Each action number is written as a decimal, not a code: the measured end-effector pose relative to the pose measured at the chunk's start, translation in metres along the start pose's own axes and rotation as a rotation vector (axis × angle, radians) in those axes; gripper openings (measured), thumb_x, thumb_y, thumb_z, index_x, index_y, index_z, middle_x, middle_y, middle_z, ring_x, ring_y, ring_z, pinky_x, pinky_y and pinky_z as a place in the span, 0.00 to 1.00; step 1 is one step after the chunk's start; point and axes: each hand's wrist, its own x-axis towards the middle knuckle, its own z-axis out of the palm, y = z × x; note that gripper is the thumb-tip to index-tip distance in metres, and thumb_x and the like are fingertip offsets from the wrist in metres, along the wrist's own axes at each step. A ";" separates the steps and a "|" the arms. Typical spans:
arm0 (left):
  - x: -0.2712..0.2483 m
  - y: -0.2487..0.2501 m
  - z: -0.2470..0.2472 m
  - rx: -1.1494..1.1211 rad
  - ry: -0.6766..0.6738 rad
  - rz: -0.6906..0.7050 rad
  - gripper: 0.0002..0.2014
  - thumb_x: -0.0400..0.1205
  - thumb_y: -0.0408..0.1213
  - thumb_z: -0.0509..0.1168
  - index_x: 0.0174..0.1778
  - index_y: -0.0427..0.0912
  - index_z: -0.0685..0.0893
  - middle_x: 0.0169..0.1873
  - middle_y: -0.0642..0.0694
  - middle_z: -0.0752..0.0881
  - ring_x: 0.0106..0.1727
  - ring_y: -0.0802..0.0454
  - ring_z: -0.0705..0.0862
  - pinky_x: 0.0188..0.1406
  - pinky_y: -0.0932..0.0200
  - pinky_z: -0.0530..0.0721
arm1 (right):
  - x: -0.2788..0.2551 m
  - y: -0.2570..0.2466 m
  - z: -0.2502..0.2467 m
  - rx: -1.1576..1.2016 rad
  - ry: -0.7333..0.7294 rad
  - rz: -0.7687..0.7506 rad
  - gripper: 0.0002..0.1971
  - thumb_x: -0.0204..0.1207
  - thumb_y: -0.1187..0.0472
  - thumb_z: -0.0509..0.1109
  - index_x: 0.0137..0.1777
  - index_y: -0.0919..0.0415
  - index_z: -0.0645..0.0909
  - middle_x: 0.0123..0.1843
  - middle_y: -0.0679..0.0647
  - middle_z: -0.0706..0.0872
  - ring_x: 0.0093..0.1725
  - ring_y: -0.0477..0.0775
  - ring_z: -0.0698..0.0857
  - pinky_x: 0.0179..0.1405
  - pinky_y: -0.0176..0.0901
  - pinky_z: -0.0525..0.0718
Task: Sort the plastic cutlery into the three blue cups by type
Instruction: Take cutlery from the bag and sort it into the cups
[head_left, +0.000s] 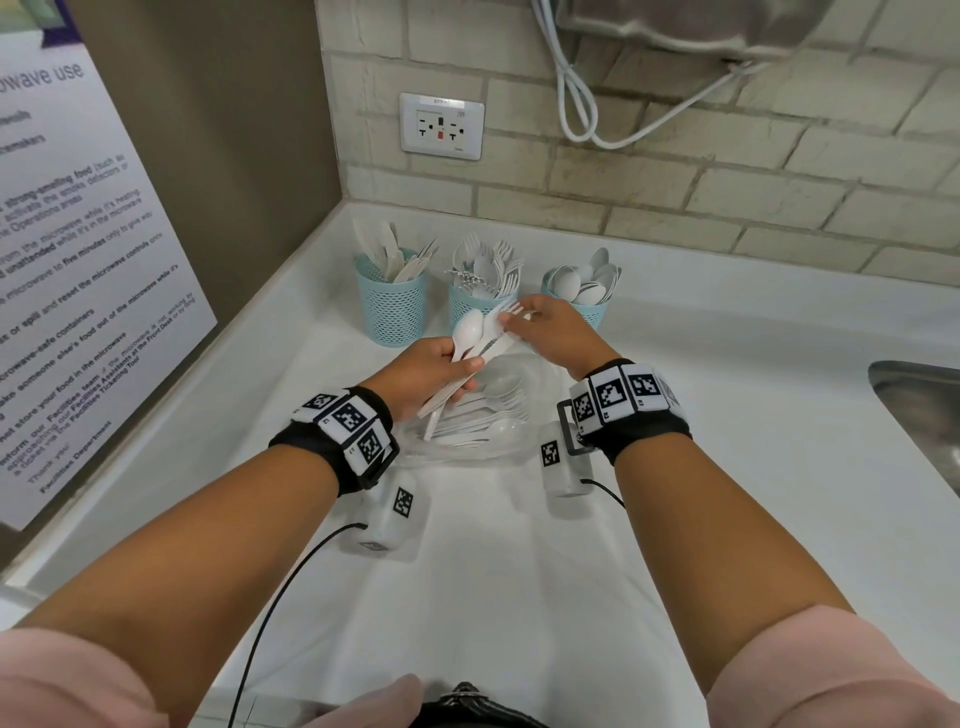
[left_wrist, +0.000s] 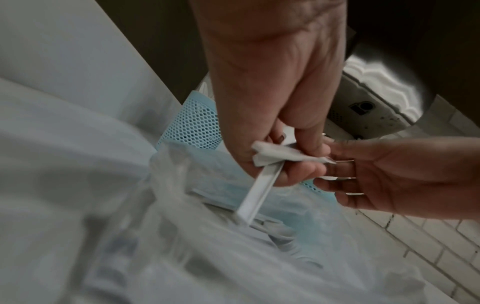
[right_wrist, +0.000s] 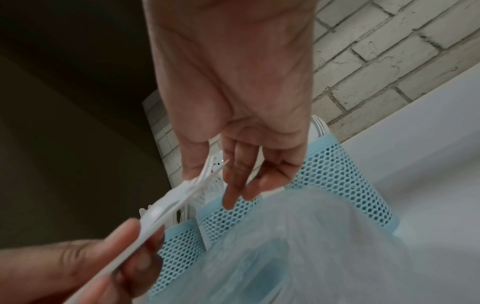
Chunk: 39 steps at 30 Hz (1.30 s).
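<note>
Our left hand (head_left: 422, 370) grips a bundle of white cutlery (head_left: 478, 343) by the handles, spoons and forks fanned upward above a clear plastic bag (head_left: 470, 447) of more cutlery on the white table (head_left: 727, 467). Our right hand (head_left: 558, 332) pinches a fork (head_left: 511, 312) at the top of that bundle. Behind stand three blue cups: the left cup (head_left: 390, 306) holds knives, the middle cup (head_left: 470, 306) forks, the right cup (head_left: 595, 312) spoons.
</note>
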 end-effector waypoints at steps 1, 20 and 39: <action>0.000 0.001 0.001 -0.038 0.008 0.000 0.05 0.83 0.33 0.64 0.54 0.40 0.81 0.32 0.44 0.83 0.25 0.59 0.82 0.27 0.64 0.80 | 0.000 0.000 0.001 0.038 -0.002 -0.004 0.20 0.77 0.56 0.70 0.65 0.66 0.77 0.47 0.55 0.83 0.43 0.50 0.81 0.38 0.32 0.76; -0.004 0.003 0.001 -0.340 -0.003 -0.004 0.12 0.79 0.27 0.67 0.56 0.43 0.83 0.44 0.46 0.89 0.38 0.53 0.91 0.29 0.65 0.85 | 0.005 -0.002 0.005 0.426 -0.012 0.053 0.03 0.77 0.67 0.70 0.49 0.61 0.81 0.38 0.54 0.86 0.26 0.39 0.84 0.30 0.30 0.85; 0.003 0.008 -0.015 -0.442 0.162 -0.019 0.09 0.83 0.31 0.63 0.58 0.40 0.83 0.46 0.49 0.88 0.37 0.59 0.85 0.32 0.65 0.75 | 0.065 -0.079 -0.034 0.119 0.696 -0.360 0.13 0.79 0.63 0.63 0.60 0.63 0.83 0.47 0.60 0.89 0.44 0.60 0.88 0.48 0.56 0.87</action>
